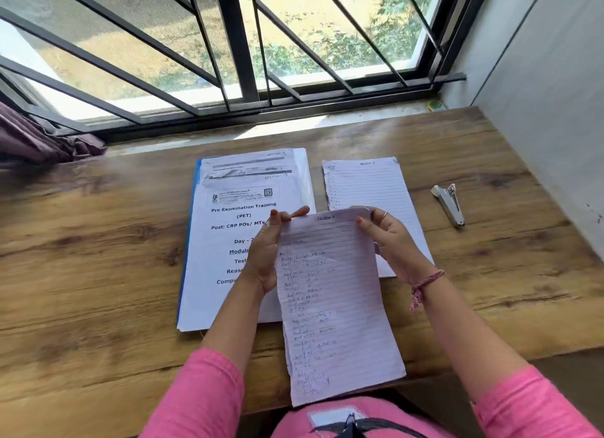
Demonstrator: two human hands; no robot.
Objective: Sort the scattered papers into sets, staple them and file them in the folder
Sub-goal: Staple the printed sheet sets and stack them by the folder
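I hold a lined handwritten sheet (pixel 333 307), headed "Section 3", upright over the table's front edge. My left hand (pixel 268 251) grips its upper left edge and my right hand (pixel 392 241) pinches its top right corner. Behind my left hand lies a pile of printed papers (pixel 225 241) topped by a "Pre Examination Training" page, resting on a blue-edged folder (pixel 189 241). A lined sheet headed "Section 1" (pixel 369 186) lies flat to the right of the pile, partly hidden by my right hand. A grey stapler (pixel 449 204) lies further right.
The wooden table (pixel 98 257) runs under a barred window (pixel 228 61). A grey wall (pixel 549 127) borders the right side. A dark purple cloth (pixel 39 136) bunches at the far left on the sill.
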